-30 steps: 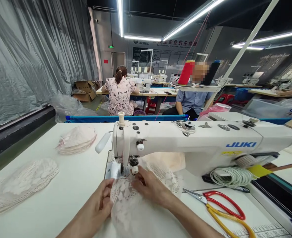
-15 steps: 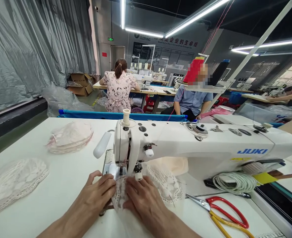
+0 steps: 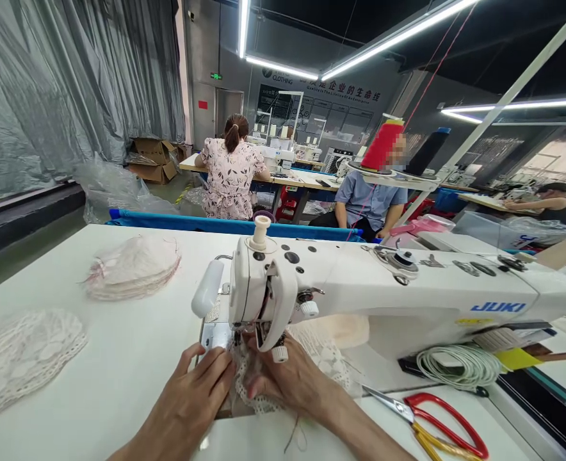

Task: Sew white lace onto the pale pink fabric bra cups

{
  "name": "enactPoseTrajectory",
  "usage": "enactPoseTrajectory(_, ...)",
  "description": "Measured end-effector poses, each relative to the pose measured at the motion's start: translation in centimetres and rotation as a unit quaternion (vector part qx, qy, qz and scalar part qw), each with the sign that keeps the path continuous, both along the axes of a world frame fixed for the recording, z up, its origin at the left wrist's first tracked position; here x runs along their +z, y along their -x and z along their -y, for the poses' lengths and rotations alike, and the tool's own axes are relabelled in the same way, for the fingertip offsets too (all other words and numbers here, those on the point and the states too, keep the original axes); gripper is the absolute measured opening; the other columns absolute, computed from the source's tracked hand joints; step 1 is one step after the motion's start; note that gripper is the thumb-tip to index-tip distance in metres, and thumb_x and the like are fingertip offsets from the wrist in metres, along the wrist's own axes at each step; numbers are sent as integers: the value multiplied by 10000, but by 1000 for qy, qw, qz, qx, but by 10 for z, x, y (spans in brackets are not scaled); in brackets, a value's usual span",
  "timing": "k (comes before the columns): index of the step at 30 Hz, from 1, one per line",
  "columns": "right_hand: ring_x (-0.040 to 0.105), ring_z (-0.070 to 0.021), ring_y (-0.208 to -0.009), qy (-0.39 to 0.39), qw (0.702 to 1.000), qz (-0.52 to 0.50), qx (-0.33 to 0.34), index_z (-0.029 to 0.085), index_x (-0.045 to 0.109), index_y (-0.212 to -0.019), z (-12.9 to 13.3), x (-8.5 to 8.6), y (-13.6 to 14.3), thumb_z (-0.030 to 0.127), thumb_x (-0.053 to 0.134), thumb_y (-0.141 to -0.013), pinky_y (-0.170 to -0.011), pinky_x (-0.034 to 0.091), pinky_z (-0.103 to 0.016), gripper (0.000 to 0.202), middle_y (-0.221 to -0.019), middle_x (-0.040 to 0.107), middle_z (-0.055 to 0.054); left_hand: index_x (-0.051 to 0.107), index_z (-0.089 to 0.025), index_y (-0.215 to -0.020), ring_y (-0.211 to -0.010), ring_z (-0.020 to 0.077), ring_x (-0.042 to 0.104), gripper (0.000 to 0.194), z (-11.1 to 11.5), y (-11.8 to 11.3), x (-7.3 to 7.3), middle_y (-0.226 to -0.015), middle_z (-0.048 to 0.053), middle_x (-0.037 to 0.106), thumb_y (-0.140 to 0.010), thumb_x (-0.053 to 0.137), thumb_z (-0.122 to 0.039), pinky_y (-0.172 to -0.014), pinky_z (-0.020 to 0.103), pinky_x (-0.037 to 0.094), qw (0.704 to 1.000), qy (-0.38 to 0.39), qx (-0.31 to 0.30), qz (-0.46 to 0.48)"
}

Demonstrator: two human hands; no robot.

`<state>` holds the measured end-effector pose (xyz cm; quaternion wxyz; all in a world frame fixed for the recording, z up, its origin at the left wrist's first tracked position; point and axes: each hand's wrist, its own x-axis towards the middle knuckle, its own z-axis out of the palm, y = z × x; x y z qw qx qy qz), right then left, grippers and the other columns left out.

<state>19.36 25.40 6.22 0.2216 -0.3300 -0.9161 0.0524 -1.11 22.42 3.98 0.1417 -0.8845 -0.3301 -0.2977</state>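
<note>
A white sewing machine [image 3: 388, 282] stands before me. A scallop-edged lace piece [image 3: 258, 402] lies under its head, by the needle area. My left hand [image 3: 199, 387], fingers bent together, grips the lace's left edge beside the metal needle plate [image 3: 216, 336]. From the right, my right hand [image 3: 295, 378] reaches under the machine head and has hold of the same piece. Its thumb lies over the lace, while the fingertips are partly hidden behind the presser parts. More lace [image 3: 328, 352] lies behind my right hand. A loose thread [image 3: 292, 435] hangs below the right wrist.
Two stacks of lace pieces, one farther back [image 3: 132, 269] and one nearer [image 3: 24, 358], lie at left. Red-and-yellow-handled scissors [image 3: 446, 422] and a coiled pale cord [image 3: 458, 365] are at right. Thread cones [image 3: 381, 146] stand above. Several people sit beyond the table.
My right hand has pushed farther in under the machine head, its thumb now spread from the fingers. The lace has shifted and bunched. The view has moved slightly.
</note>
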Motion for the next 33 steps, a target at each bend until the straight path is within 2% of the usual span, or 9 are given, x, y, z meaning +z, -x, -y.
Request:
enactPoseTrajectory(7,540,-222,-939,-53,998,20,27,178,574,-963,12,-3,-2,658,520,-772,-902,394,-370,520,-1076,607,-99,619,-96,-998,-1013,182,554,346,5,0,-7,-970,105,689,-987,276,-146,-885,371,313,1000,2,-7,31)
enactPoseTrajectory(11,549,-191,-820,-44,997,28,51,156,550,-852,28,-3,1,723,477,-752,-866,398,-371,580,-903,616,-75,622,-110,-978,-1015,169,572,336,7,0,-5,-982,90,696,-990,288,-143,-914,371,313,997,15,-35,68)
enactPoseTrajectory(13,538,-179,-779,-53,997,33,53,158,540,-813,33,-3,3,607,485,-839,-835,399,-366,452,-861,604,-57,619,-119,-983,-1005,151,580,339,7,0,-2,-985,74,700,-995,282,-149,-929,361,306,996,34,-40,74)
enactPoseTrajectory(15,523,-165,-743,-67,996,34,47,156,533,-778,35,-3,4,355,478,-921,-800,395,-355,251,-826,594,-46,613,-119,-1014,-1012,141,580,351,7,-1,1,-999,68,698,-993,262,-122,-939,354,300,996,46,-39,70)
enactPoseTrajectory(17,522,-157,-739,-75,996,20,42,148,533,-764,36,-3,5,137,444,-906,-765,392,-336,168,-822,595,-48,604,-119,-1049,-1015,148,582,338,7,-1,1,-1006,68,695,-984,273,-98,-942,358,301,996,44,-33,69)
enactPoseTrajectory(20,540,-160,-782,-74,996,-15,56,134,541,-815,37,-2,5,59,422,-879,-719,394,-308,155,-882,614,-70,599,-132,-1056,-992,161,593,270,5,-2,0,-1001,65,690,-963,349,-93,-935,370,313,995,51,-27,87)
enactPoseTrajectory(24,531,-151,-681,-77,995,-33,54,131,521,-829,34,-1,3,89,369,-923,-647,384,-294,184,-746,601,-53,586,-132,-1053,-956,165,595,266,6,-1,1,-977,74,670,-948,354,-54,-904,390,323,992,71,-16,104)
enactPoseTrajectory(30,411,-113,-491,-93,993,-54,39,156,475,-746,27,-3,0,161,341,-976,-554,335,-271,266,-579,514,16,589,-132,-864,-790,155,581,249,9,-1,7,-862,59,620,-941,363,-65,-770,355,338,992,73,12,102)
enactPoseTrajectory(33,459,-133,-542,-74,996,-49,28,152,495,-782,28,-6,1,410,410,-953,-558,350,-274,321,-619,540,-5,603,-147,-925,-768,153,557,255,11,-1,5,-837,36,607,-941,355,-93,-771,351,332,994,82,-9,79)
